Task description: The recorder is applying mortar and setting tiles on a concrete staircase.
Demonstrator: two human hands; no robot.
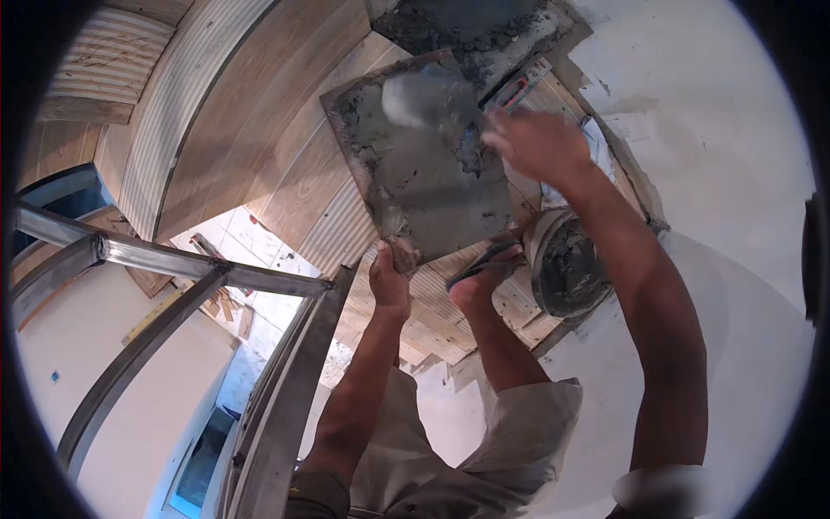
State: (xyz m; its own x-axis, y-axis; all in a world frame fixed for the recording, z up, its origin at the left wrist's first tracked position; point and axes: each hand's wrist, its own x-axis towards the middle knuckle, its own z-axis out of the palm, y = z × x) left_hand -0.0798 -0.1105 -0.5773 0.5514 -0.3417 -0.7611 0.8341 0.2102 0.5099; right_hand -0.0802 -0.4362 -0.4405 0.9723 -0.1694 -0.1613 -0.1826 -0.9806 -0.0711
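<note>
A square tile, its upper face spread with wet grey mortar, is tilted in front of me. My left hand grips its near corner, thumb along the edge. Over the tile's far right side is my right hand, closed and smeared by motion. It appears to hold a trowel, whose pale grey blade is blurred above the mortar; its handle is mostly hidden. Right of the tile stands a round bucket with grey mortar in it, below my right forearm.
Wood-look stair treads with ribbed strips curve away at the left. A welded metal railing rises at the lower left. More wet mortar covers a surface at the far end. A red-and-grey tool lies near the white wall.
</note>
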